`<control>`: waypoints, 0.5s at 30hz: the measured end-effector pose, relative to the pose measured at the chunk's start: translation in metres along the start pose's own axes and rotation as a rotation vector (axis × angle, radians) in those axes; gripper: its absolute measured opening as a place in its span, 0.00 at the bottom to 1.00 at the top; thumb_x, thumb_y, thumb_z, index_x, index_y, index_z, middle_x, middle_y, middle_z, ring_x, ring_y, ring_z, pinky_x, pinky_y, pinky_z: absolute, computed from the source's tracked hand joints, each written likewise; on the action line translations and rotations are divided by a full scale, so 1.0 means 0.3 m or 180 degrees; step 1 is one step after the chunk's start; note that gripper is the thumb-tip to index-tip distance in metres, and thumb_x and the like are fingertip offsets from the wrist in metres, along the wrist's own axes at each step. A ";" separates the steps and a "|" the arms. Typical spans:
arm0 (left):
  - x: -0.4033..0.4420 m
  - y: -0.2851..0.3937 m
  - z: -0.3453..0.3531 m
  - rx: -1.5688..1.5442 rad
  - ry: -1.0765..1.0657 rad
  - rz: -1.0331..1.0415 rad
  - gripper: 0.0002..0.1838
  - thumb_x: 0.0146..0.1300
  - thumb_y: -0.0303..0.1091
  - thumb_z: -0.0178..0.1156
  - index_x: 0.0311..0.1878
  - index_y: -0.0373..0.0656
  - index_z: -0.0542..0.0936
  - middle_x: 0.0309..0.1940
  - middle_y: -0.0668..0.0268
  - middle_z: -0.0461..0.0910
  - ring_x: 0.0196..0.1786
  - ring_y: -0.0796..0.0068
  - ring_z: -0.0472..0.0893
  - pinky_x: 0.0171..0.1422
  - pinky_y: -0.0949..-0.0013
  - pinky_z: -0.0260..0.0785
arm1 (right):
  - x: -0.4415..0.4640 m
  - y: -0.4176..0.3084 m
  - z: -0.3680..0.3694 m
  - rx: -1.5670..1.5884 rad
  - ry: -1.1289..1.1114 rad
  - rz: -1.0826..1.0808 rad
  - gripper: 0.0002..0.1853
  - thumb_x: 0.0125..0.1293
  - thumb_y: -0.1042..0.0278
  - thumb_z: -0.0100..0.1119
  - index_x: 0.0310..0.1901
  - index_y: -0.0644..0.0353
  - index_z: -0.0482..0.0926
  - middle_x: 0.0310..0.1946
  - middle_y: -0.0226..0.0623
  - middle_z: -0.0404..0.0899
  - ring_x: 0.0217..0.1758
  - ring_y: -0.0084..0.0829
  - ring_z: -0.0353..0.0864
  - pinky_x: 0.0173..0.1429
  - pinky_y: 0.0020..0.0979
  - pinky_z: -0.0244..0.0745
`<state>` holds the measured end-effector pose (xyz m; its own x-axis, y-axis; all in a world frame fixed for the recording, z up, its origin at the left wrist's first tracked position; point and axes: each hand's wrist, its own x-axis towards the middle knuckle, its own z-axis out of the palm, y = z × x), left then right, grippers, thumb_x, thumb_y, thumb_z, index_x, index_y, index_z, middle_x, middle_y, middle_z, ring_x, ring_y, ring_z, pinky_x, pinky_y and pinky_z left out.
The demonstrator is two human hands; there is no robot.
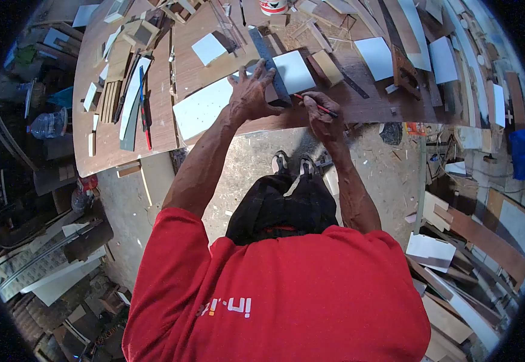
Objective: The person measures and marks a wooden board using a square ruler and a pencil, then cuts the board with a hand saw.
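My left hand [251, 90] presses with spread fingers on a metal square [269, 66], which lies across a long white board [205, 107] near the table's front edge. My right hand [321, 111] is closed around a red and black pencil [315, 105], its tip close to the lower end of the square. To the right of the square, a white panel piece [294, 72] lies flat. A light wood block [327, 66] sits beside that piece.
The brown table [154, 120] carries wood strips [110, 102] and a red and black bar [144, 114] at left, a white tub [273, 6] at the back, and a wooden-handled saw [403, 69] at right. Offcuts and a blue bucket [520, 154] lie beyond.
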<state>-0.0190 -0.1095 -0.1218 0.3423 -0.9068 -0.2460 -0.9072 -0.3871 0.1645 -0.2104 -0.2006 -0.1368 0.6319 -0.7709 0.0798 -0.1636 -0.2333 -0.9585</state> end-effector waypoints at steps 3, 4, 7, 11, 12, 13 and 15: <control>0.007 -0.001 0.003 0.0049 -0.0045 -0.0053 0.61 0.35 0.70 0.73 0.74 0.58 0.60 0.78 0.62 0.47 0.74 0.35 0.50 0.69 0.21 0.43 | -0.001 0.004 0.028 -0.0023 0.0078 0.0019 0.11 0.67 0.65 0.55 0.42 0.63 0.83 0.34 0.42 0.84 0.37 0.30 0.83 0.44 0.31 0.77; 0.003 -0.002 0.005 0.0045 -0.0049 -0.0064 0.61 0.35 0.70 0.73 0.74 0.58 0.60 0.78 0.62 0.47 0.74 0.35 0.50 0.69 0.21 0.43 | -0.001 0.011 0.032 -0.0019 0.0075 0.0023 0.11 0.67 0.65 0.55 0.42 0.63 0.83 0.34 0.42 0.84 0.37 0.30 0.83 0.44 0.31 0.77; 0.004 -0.003 0.001 0.0032 -0.0047 -0.0030 0.61 0.35 0.70 0.73 0.74 0.58 0.60 0.78 0.61 0.47 0.74 0.34 0.50 0.69 0.21 0.44 | 0.007 0.021 0.040 -0.0078 0.0042 -0.0045 0.12 0.67 0.65 0.55 0.41 0.64 0.83 0.33 0.43 0.84 0.35 0.31 0.83 0.42 0.32 0.77; 0.003 -0.001 0.003 0.0019 -0.0088 -0.0061 0.61 0.35 0.70 0.73 0.74 0.58 0.60 0.77 0.61 0.47 0.74 0.33 0.50 0.69 0.20 0.44 | 0.018 0.070 0.054 -0.0108 -0.0073 0.0033 0.12 0.67 0.64 0.55 0.41 0.63 0.83 0.32 0.43 0.83 0.35 0.32 0.83 0.41 0.33 0.76; 0.001 -0.001 0.007 -0.0053 0.0027 -0.0010 0.60 0.33 0.68 0.74 0.73 0.54 0.62 0.77 0.60 0.48 0.73 0.33 0.51 0.67 0.19 0.43 | 0.029 0.063 0.062 -0.0058 -0.0071 -0.0011 0.12 0.67 0.65 0.55 0.40 0.63 0.83 0.32 0.43 0.83 0.34 0.32 0.83 0.40 0.33 0.76; 0.000 -0.004 0.007 -0.0119 0.0148 0.0039 0.60 0.32 0.65 0.75 0.72 0.51 0.65 0.77 0.59 0.49 0.73 0.32 0.52 0.66 0.18 0.43 | 0.049 0.057 0.067 -0.0055 -0.0084 -0.0022 0.12 0.67 0.65 0.55 0.40 0.63 0.83 0.32 0.43 0.83 0.34 0.32 0.83 0.40 0.33 0.76; -0.004 -0.005 0.002 -0.0130 0.0178 0.0053 0.60 0.32 0.65 0.75 0.72 0.52 0.64 0.77 0.58 0.50 0.72 0.32 0.52 0.66 0.18 0.43 | 0.097 0.038 0.086 -0.0112 -0.0028 -0.0545 0.11 0.67 0.64 0.55 0.38 0.62 0.83 0.30 0.44 0.82 0.33 0.33 0.83 0.39 0.33 0.77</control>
<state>-0.0181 -0.1077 -0.1224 0.3415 -0.9206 -0.1895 -0.9026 -0.3774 0.2072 -0.1742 -0.2104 -0.1525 0.6593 -0.7131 0.2386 -0.0793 -0.3815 -0.9210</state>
